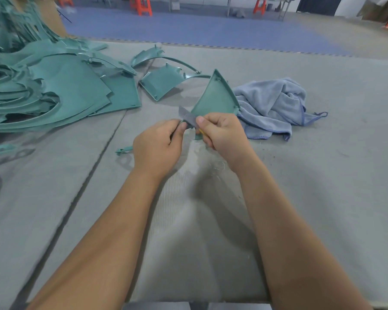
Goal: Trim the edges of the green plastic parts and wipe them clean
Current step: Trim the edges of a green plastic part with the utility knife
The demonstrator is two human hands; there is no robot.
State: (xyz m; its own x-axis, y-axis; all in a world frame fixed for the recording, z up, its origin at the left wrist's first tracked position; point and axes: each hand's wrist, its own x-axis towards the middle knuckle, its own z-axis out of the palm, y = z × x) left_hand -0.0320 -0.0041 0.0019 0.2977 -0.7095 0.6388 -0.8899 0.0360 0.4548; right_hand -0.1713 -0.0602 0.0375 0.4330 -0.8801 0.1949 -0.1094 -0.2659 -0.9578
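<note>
A triangular green plastic part (214,98) stands upright above the grey mat, its tip pointing up. My left hand (158,147) grips its lower left edge. My right hand (223,132) holds a knife with a grey blade (187,117) against that same edge, a bit of yellow handle showing under the fingers. A crumpled blue-grey cloth (272,106) lies just right of the part.
A big pile of green plastic parts (54,90) covers the left of the mat. Two more green parts (161,82) lie behind my hands. A small green offcut (123,150) rests left of my left hand. Pale shavings (217,163) lie below my right wrist.
</note>
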